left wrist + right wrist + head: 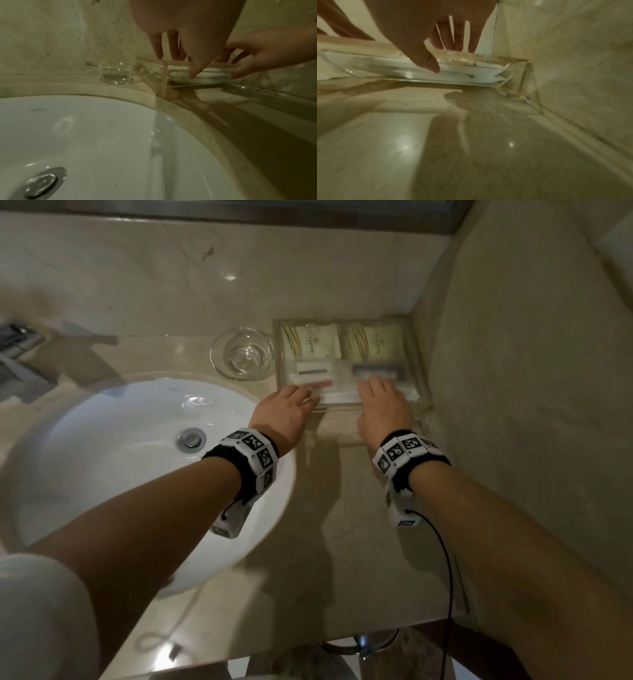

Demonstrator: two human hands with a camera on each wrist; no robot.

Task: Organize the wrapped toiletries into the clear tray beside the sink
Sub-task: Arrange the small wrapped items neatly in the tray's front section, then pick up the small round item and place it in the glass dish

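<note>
The clear tray [278, 354] sits in the counter's back right corner against the side wall. Two cream packets [310, 340] lie at its back. White wrapped items [313, 369] with dark and red stripes and a blue wrapped item [375, 368] lie nearer me. My left hand [305, 400] is at the tray's near left edge and my right hand [373, 392] at its near right. In the left wrist view my left hand [188, 63] has its thumb outside the tray's front wall [150, 79] and its fingers over the rim. My right hand [436, 54] pinches the same wall [518, 75], with white wrapped items [462, 75] behind it.
A clear glass bowl [243, 354] stands just left of the tray. The white sink [137, 457] with its metal drain [191, 438] fills the left, with a faucet [20, 354] at the far left. The marble side wall [513, 371] closes off the right.
</note>
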